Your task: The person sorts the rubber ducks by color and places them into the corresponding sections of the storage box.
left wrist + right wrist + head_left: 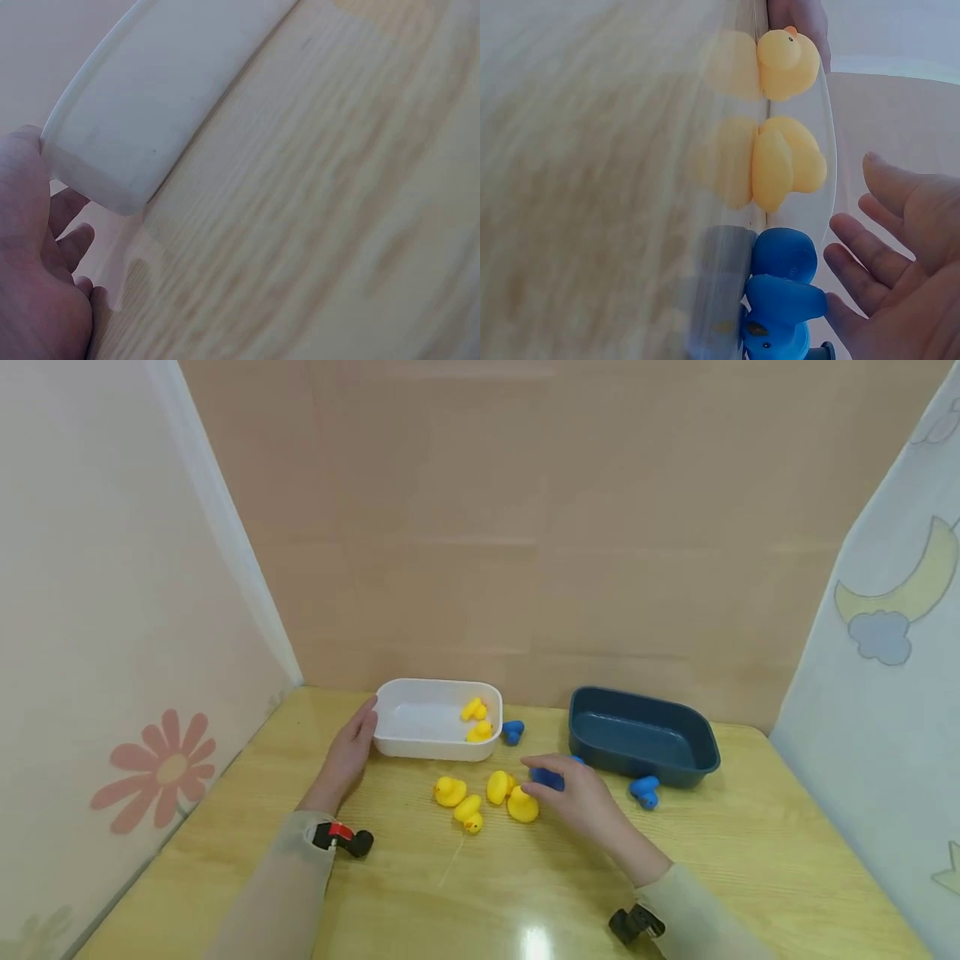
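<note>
My left hand (351, 747) lies against the left end of a white plastic bin (431, 749), touching its outer wall near the rim. Two yellow rubber ducks (480, 732) are inside at the right. My right hand (573, 793) hovers around a blue rubber duck (547, 778), fingers and thumb apart and holding nothing. The right wrist view shows the spread fingers (870, 255) beside two blue ducks (784, 300), a fingertip close to one; contact is hard to tell. Several yellow ducks (450, 791) lie on the table left of this hand.
A dark blue bin (637, 760) stands at the back right, with a blue duck (645, 792) before it. Another blue duck (513, 732) sits by the white bin's right end. Brown paper (555, 527) backs the wooden table (450, 902); patterned cloth hangs on both sides.
</note>
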The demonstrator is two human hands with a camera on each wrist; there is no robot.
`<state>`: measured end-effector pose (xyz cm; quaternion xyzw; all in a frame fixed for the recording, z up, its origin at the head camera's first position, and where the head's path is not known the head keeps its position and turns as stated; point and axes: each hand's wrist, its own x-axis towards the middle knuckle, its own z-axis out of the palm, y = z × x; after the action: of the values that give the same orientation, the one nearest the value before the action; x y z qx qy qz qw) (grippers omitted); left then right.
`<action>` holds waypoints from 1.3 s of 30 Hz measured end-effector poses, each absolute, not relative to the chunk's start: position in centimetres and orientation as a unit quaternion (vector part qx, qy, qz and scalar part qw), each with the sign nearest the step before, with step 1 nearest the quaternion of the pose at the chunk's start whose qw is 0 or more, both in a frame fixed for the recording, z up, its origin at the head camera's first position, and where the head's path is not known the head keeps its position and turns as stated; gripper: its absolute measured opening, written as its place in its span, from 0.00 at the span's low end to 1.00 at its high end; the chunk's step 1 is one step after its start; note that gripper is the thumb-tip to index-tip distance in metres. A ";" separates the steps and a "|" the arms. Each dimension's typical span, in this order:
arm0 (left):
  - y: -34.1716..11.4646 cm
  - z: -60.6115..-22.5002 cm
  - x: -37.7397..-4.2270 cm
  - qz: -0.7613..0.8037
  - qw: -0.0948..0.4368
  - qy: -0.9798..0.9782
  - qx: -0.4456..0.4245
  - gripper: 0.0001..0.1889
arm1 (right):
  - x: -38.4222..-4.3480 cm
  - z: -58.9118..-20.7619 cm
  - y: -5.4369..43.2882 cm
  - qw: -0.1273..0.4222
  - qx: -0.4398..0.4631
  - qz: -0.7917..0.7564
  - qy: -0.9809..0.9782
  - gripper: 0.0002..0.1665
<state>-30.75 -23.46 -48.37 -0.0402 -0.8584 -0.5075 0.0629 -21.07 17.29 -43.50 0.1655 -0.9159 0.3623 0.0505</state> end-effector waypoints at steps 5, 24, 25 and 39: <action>-23.4 -48.1 -31.0 -0.507 0.059 -0.859 -0.040 0.36 | -21.5 -43.2 17.3 0.053 0.170 0.366 -0.913 0.25; -23.5 -47.5 -31.2 -0.515 0.053 -0.855 -0.032 0.37 | -22.8 -43.1 16.3 0.031 0.204 0.363 -0.909 0.36; -23.5 -47.5 -31.2 -0.515 0.054 -0.855 -0.033 0.37 | -22.8 -43.1 16.3 0.029 0.209 0.359 -0.909 0.37; -23.4 -47.4 -31.1 -0.516 0.061 -0.853 -0.038 0.36 | -23.1 -44.1 17.5 -0.007 0.226 0.343 -0.912 0.31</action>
<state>-31.12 -23.42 -47.44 -0.0381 -0.8535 -0.5161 0.0611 -23.06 17.49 -44.13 0.2264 -0.9115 0.3433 -0.0065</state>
